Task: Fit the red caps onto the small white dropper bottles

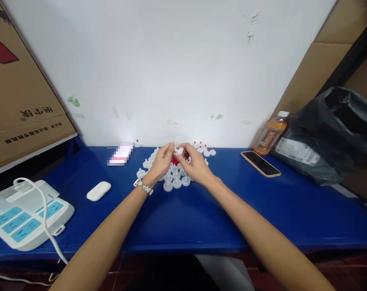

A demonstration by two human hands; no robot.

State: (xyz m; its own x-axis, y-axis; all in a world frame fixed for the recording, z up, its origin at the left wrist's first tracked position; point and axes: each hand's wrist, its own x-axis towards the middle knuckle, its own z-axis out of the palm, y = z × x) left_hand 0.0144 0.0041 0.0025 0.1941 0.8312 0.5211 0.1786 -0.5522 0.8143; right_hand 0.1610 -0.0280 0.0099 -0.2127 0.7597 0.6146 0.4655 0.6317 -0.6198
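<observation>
My left hand (pixel 161 161) and my right hand (pixel 198 162) meet over the middle of the table, fingertips close together. Between them is a white nozzle cap (pixel 180 150), pinched by my right thumb and fingers. My left thumb and fingers are closed at its left side; what they grip is hidden. Loose white nozzle caps (pixel 177 183) lie below and around both hands, spouts mostly up. Small red tips (pixel 175 161) sit in a heap among them. Behind my right hand stand several white caps with red tips (pixel 213 151) fitted on their spouts.
On the left are a white power strip (pixel 28 218) with a cable and a white earbud case (pixel 98 191). A phone (pixel 260 163), an orange drink bottle (pixel 270 133) and a black plastic bag (pixel 319 137) are at the right. One red-tipped cap (pixel 137 143) stands by the wall.
</observation>
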